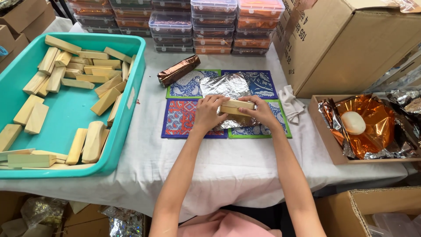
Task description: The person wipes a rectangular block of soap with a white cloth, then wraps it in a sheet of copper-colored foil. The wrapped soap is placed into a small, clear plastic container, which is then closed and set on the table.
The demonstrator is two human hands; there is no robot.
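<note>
My left hand [208,113] and my right hand [262,112] both grip a pale wooden block [237,106] lying on a crinkled sheet of silver foil [226,85]. The foil rests on a patterned mat of four coloured squares [182,120] in the middle of the white table. A block wrapped in bronze foil [178,70] lies at the mat's far left corner. A white cloth [291,103] sits just right of the mat.
A teal bin [131,94] holding several bare wooden blocks fills the left side. Stacked clear lidded containers [212,24] line the back. A large cardboard box [351,44] stands at right, with a shallow box of orange and silver foil [368,125] below it.
</note>
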